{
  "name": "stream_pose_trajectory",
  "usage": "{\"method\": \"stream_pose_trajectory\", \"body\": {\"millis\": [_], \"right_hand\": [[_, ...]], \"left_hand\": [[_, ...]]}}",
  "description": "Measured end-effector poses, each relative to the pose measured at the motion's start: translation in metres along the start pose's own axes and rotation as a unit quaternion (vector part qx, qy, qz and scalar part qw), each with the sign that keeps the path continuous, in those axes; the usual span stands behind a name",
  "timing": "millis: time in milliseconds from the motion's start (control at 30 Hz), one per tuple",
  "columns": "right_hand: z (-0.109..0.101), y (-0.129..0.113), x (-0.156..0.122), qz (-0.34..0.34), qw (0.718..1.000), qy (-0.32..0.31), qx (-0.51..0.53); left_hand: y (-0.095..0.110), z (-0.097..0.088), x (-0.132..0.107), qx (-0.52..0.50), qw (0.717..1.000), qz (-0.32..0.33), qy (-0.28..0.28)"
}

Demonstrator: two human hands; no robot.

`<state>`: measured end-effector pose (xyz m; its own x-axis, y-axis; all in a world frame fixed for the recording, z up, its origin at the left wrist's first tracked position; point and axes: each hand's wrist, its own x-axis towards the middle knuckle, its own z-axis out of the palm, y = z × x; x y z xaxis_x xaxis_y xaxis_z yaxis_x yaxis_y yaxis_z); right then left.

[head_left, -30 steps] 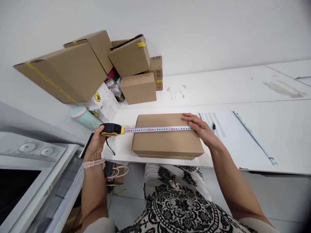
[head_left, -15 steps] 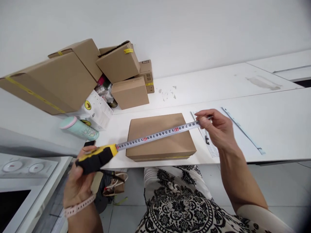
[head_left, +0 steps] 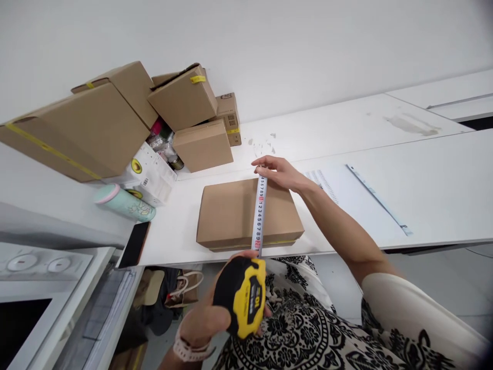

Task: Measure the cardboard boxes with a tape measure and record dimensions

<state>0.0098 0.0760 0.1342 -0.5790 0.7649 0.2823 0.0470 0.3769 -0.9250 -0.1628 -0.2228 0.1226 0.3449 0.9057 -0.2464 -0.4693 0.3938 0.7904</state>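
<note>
A flat brown cardboard box (head_left: 231, 213) lies on the white table (head_left: 423, 180) in front of me. My left hand (head_left: 210, 316) is closed round a yellow and black tape measure case (head_left: 242, 295) just off the table's near edge. Its white tape blade (head_left: 259, 213) runs from the case over the box, front to back. My right hand (head_left: 277, 172) pinches the blade's end at the box's far edge.
Several cardboard boxes (head_left: 115, 118) are stacked at the back left, with a white carton (head_left: 148, 174) and a mint bottle (head_left: 123, 203) lying beside them. A black phone (head_left: 134, 244) lies at the table's left corner. Printed sheets (head_left: 346, 190) lie right of the box.
The tape has turned from lying left to right across the box to running front to back. My left hand swung the case to the near edge; my right hand moved to the far edge.
</note>
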Motion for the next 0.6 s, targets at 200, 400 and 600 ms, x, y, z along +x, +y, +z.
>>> {"method": "stream_pose_trajectory", "body": {"millis": [200, 400, 600], "right_hand": [[0.016, 0.017, 0.019, 0.100, 0.992, 0.021, -0.071], [0.016, 0.013, 0.021, 0.122, 0.980, 0.037, -0.156], [0.013, 0.009, 0.018, 0.140, 0.976, 0.024, -0.166]], "left_hand": [[-0.009, 0.049, 0.028, -0.044, 0.999, 0.008, -0.026], [-0.022, 0.053, 0.033, -0.060, 0.998, 0.019, 0.011], [-0.030, 0.049, 0.034, -0.056, 0.998, 0.031, 0.005]]}}
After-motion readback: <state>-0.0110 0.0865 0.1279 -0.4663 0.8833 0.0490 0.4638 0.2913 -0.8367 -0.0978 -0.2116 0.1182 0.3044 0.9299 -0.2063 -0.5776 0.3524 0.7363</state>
